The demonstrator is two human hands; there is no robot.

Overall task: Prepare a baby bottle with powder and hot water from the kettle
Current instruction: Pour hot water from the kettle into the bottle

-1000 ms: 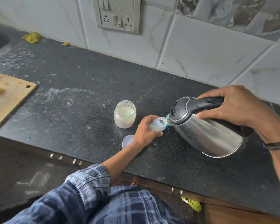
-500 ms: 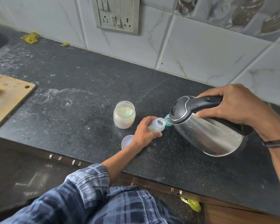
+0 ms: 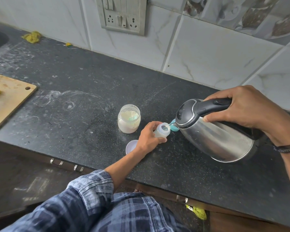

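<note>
one kettle [image 3: 216, 138], one baby bottle [image 3: 162, 131], one powder jar [image 3: 129, 122], one lid [image 3: 130, 146], one cutting board [image 3: 8, 99]; two hands: left hand [image 3: 147, 139], right hand [image 3: 246, 108].

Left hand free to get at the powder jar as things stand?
Probably not yet: path is open, the powder jar stands beside the left hand, nothing between, but that hand holds the baby bottle at the spout of the kettle.
</note>
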